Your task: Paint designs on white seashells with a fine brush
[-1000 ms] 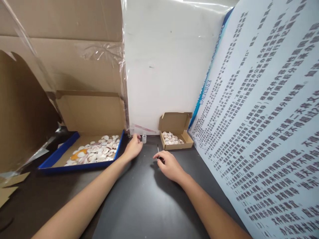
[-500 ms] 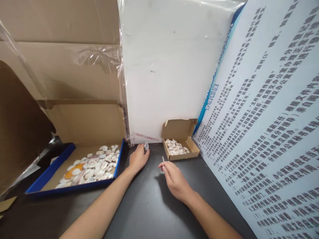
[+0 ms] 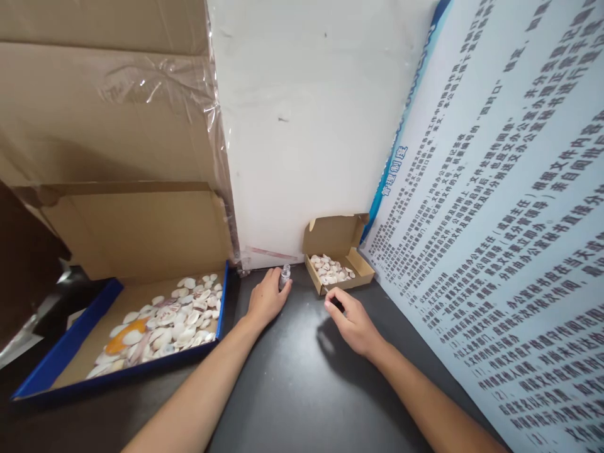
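Observation:
My left hand [image 3: 268, 296] rests on the dark table with its fingers round a small clear glass bottle [image 3: 285, 275], which stands upright. My right hand [image 3: 352, 319] is a little above the table, just in front of the small cardboard box [image 3: 363, 272]. Thumb and forefinger are pinched on a thin, light item [image 3: 326, 289], too small to make out. Small pale shells [image 3: 331, 270] lie inside that box, whose lid stands open.
At the left, a blue-edged box [image 3: 42, 375] holds larger shells [image 3: 174, 324] and an orange piece [image 3: 123, 336]. A white panel [image 3: 302, 138] rises behind the table [image 3: 283, 402]. A printed board [image 3: 495, 220] leans along the right.
My right hand has moved right, toward the front of the small box. My left hand stays round the bottle. The whole view has shifted slightly.

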Demonstrator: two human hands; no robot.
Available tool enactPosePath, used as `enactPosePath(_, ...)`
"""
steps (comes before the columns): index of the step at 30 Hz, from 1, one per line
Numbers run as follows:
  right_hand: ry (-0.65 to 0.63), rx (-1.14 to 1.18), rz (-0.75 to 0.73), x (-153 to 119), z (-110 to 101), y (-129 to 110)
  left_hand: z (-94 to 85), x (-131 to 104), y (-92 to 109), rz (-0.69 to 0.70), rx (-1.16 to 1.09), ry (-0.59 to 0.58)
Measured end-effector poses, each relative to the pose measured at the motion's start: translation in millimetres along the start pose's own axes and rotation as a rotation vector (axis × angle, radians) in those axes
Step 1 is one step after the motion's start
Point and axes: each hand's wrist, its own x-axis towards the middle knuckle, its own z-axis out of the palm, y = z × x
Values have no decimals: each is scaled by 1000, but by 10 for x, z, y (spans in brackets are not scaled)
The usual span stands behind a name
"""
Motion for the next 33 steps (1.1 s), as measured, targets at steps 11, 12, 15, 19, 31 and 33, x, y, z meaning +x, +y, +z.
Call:
enactPosePath(11,79,155,-106,-111,-30,-120,-38,-157,171,257,-125,-89)
enactPosePath(12,84,163,-129,-129,-39,-136,-40,-167,196,275,-120,-100)
enactPosePath(15,87,166,-158,-163,-65,-179,-41,-182,264,333,-96,-132)
enactPosePath(19,118,137,-136,-156,-100,-210,-35,-198,312,405,-64,-141)
enactPosePath(31,122,103,-85,-159,-127,-220,-1,-231,322,524,38,-75)
enactPosePath(33,130,87,-62,-153,-126,-213,-4,-239,328,535,36,-73)
